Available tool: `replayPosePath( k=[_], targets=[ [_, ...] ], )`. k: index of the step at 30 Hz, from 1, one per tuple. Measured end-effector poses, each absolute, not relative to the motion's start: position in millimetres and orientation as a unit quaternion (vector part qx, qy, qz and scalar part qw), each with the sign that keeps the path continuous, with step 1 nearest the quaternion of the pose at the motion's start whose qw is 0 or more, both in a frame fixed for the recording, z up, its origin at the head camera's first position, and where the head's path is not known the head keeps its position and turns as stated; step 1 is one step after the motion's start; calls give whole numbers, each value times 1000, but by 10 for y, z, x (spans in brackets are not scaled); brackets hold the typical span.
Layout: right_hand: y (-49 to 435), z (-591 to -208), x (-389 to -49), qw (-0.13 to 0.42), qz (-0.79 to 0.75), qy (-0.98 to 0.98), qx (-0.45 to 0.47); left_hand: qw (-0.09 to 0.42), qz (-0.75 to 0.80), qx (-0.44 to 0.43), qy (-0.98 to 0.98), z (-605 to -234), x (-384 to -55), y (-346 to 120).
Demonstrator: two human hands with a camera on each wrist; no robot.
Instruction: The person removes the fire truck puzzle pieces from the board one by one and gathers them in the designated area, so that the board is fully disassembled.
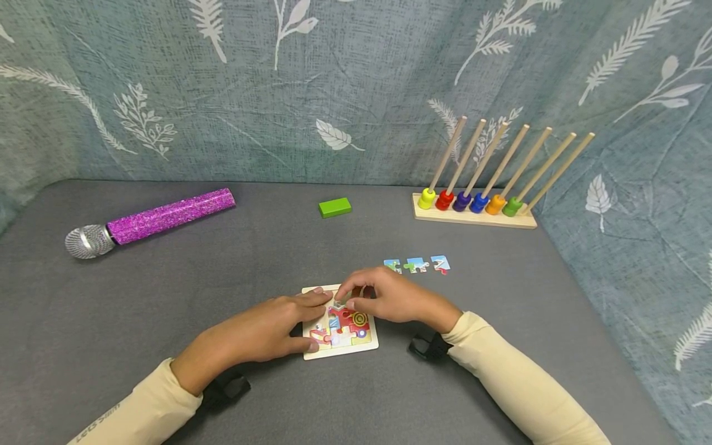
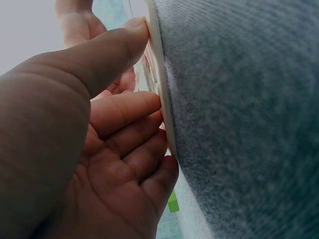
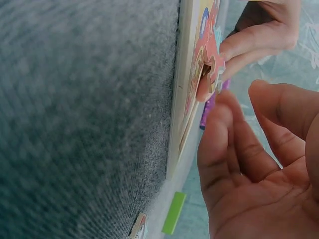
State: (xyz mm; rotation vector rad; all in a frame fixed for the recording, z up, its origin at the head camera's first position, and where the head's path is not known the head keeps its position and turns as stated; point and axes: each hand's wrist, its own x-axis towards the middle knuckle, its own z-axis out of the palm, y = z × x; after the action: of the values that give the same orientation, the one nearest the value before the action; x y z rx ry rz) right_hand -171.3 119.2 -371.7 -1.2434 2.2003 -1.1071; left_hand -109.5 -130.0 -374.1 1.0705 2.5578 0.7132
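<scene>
A small square jigsaw puzzle board [image 1: 347,353] with a pale wooden rim lies on the table, partly filled with red, yellow and blue pieces. My left hand [image 1: 261,327] rests on its left side, fingers extended and thumb near the lower edge. Over the upper part of the board hovers my right hand [image 1: 397,296], index finger and thumb bent downward. In the right wrist view, a red puzzle piece [image 3: 215,69] stands tilted up from the board near the left fingers. The right thumb and index finger [image 3: 217,134] are apart there, with the index fingertip close to that piece.
Three loose puzzle pieces [image 1: 416,265] lie in a row behind the right hand. A green block [image 1: 335,207] sits farther back. A purple glittery microphone [image 1: 167,216] lies at left. At the back right stands a wooden peg rack [image 1: 475,216] with coloured beads.
</scene>
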Motion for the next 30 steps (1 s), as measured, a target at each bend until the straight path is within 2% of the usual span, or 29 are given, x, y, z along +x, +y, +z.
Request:
replayPosePath(
  k=[9,23,30],
  targets=[
    [1185,-3722,-1714,200,-405,774,-444,134,246,372,885,-3736,-1090,-1294],
    [1128,-3673,-1717,176,-399,780,-449,124,246,381,883,-3752,-1106,-1292],
    [1105,-3688,-1716,207,-423,767,-435,126,244,378,884,-3749,-1101,-1290]
  ],
)
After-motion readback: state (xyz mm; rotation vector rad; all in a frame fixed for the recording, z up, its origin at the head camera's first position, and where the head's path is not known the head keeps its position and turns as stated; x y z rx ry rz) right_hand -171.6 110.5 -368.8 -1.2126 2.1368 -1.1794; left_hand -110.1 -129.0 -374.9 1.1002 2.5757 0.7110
